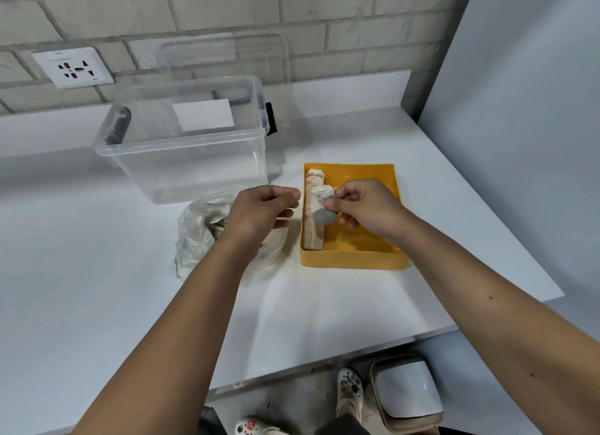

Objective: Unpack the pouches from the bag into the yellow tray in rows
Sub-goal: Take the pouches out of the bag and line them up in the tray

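Note:
A yellow tray (354,259) sits on the white table, right of centre. A row of pale pouches (313,230) lies along its left wall. My right hand (367,207) hovers over the tray, pinching a small pouch (323,207) with a grey round patch just above that row. Left of the tray lies a crumpled clear plastic bag (198,236) with more pouches inside. My left hand (263,210) is above the bag's right side with fingers curled; I cannot see anything held in it.
A clear plastic storage bin (181,148) with black latches stands behind the bag, its lid leaning on the brick wall. A wall socket (73,66) is at the back left. The table's front edge runs diagonally; a white bin (409,392) and shoes are below.

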Motion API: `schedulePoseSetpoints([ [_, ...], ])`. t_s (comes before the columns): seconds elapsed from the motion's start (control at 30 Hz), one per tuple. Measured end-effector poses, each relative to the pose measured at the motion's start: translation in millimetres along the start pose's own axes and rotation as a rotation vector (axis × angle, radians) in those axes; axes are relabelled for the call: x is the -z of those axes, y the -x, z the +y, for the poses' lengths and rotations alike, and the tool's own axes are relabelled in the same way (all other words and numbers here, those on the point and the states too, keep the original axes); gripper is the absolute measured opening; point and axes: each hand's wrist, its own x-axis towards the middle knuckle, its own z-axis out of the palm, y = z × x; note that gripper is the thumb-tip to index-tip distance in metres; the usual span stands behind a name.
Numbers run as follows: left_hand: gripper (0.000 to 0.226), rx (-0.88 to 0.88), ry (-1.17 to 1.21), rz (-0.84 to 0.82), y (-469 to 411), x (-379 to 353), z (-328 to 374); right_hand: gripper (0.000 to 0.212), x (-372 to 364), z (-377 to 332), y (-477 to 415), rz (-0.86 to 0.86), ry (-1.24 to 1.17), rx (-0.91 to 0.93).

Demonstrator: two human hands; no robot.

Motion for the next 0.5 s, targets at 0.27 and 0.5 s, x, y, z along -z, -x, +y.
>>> schedulePoseSetpoints([
  [0.27,0.002,0.009,0.043,0.075,5,16,0,0.017,-23,25,-11,-0.11,0.186,-0.176],
  [0.5,0.003,0.019,0.081,0.091,6,21,-1,0.018,-35,22,-15,-0.06,0.275,-0.198],
])
